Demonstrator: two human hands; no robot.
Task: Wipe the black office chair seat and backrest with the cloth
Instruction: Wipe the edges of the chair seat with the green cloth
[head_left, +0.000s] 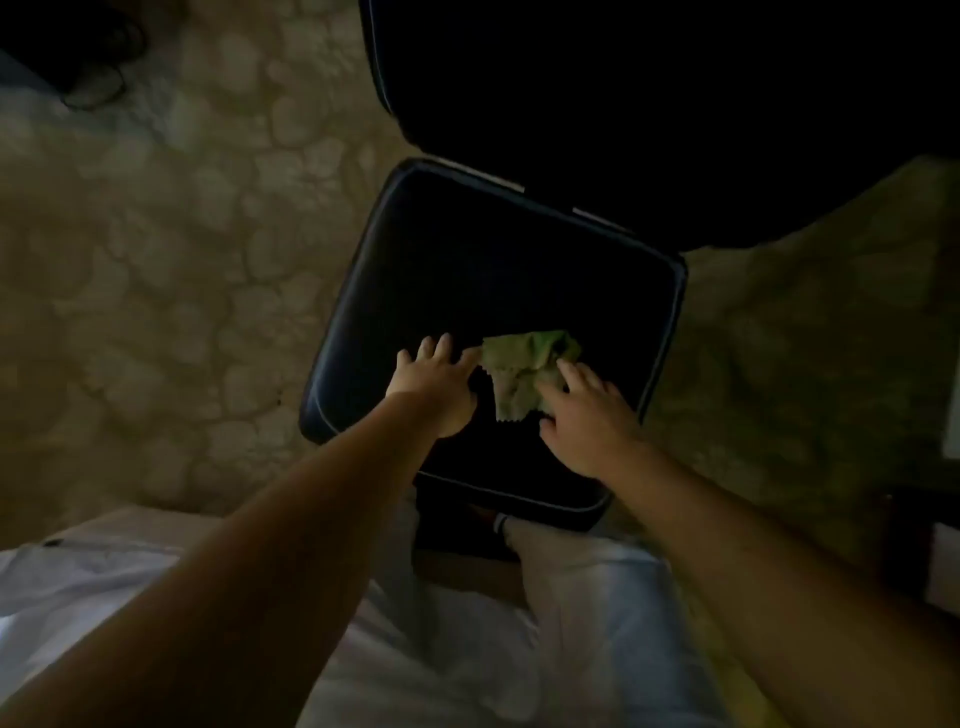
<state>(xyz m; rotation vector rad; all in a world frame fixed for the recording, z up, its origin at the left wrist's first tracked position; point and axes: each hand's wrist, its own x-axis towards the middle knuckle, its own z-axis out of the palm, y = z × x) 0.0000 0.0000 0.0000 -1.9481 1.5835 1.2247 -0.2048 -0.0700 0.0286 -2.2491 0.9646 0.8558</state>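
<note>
Cloth comes first: a small crumpled pale-green cloth with a zigzag-cut edge (522, 364) lies on the square black padded office chair seat with light piping round its rim (467, 275), toward the seat's 5 o'clock part. The black chair backrest (649, 104) rises from the seat's far edge at 12 to 1 o'clock and is almost lost in the dark.

The left hand (435, 387) lies flat on the seat at 9 o'clock of the cloth, fingers spread and straight, gripping nothing; its forefinger tip just touches the cloth's left edge. The right hand (587, 421) comes in from 4 o'clock, its straight fingers laid on the cloth's near right corner and pressing it to the seat; no finger curls round the fabric. Both bare forearms cross the near half of the seat and cover part of its front edge.

Around the chair spreads a beige floor patterned with rounded pebble shapes (182, 260). A white creased garment on the person (571, 623) fills the 6 o'clock area. A blurred dark object (78, 47) sits at 10 o'clock, and dark furniture (914, 545) stands at 4 o'clock.
</note>
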